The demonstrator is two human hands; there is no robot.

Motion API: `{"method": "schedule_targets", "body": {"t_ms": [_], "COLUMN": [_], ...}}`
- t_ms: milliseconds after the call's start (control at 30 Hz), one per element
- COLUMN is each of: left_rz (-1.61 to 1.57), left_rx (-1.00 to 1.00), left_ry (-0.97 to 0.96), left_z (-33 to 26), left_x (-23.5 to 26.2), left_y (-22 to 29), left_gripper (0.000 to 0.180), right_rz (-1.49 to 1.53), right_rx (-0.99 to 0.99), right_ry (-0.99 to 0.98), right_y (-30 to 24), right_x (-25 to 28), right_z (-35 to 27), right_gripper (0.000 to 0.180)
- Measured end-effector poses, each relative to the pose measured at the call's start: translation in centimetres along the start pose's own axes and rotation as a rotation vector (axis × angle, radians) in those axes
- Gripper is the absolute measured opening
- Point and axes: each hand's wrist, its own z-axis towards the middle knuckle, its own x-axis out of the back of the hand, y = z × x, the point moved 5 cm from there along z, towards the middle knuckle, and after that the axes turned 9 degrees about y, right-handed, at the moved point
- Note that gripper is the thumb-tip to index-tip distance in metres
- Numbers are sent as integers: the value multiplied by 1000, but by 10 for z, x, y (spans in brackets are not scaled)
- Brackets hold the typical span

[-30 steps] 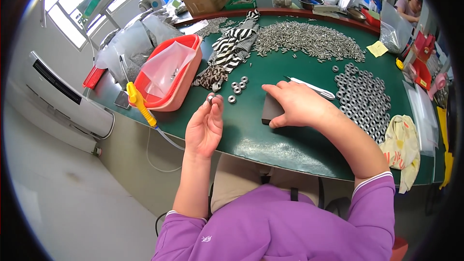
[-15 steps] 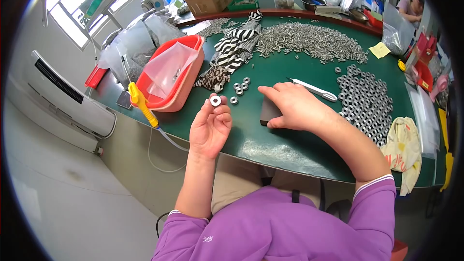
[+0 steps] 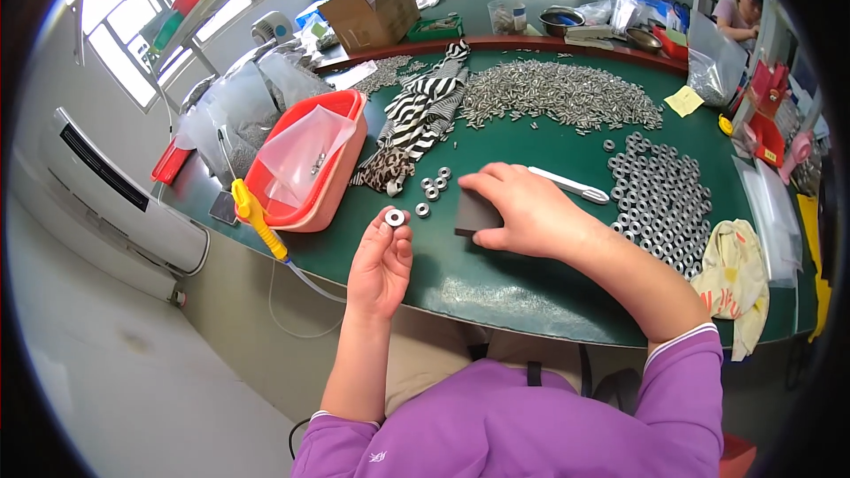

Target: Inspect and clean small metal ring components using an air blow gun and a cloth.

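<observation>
My left hand (image 3: 381,261) is raised over the front edge of the green table (image 3: 496,279), pinching a small silver ring-shaped part (image 3: 395,218) between fingertips and thumb. My right hand (image 3: 522,211) lies flat on a dark grey block (image 3: 472,212) in the middle of the table, fingers spread over its top. A few loose silver ring parts (image 3: 432,190) lie just beyond the left hand. White tweezers (image 3: 571,185) rest past the right hand.
A red tray (image 3: 341,179) holding a clear bag sits at left beside a yellow-handled tool (image 3: 255,215). Striped fabric (image 3: 425,119), a heap of metal pins (image 3: 558,93), rows of ring parts (image 3: 660,199) and a cloth (image 3: 735,279) fill the table. Other people sit at the far side.
My left hand has lifted and turned the ring part up, holding it higher at the fingertips. My right hand stays on the dark block.
</observation>
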Motion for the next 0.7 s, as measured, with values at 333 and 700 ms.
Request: {"method": "schedule_targets", "body": {"t_ms": [333, 700], "left_rz": [237, 263], "left_rx": [7, -49], "left_ry": [-124, -106], "left_z": [-8, -12], "left_x": [-9, -17], "left_y": [-28, -19], "left_gripper": [27, 26], "right_rz": [230, 179], "right_rx": [196, 63], "right_ry": [300, 396], "right_y": [-31, -7], "right_x": [18, 18], "right_z": [8, 7], "right_gripper": [60, 59]}}
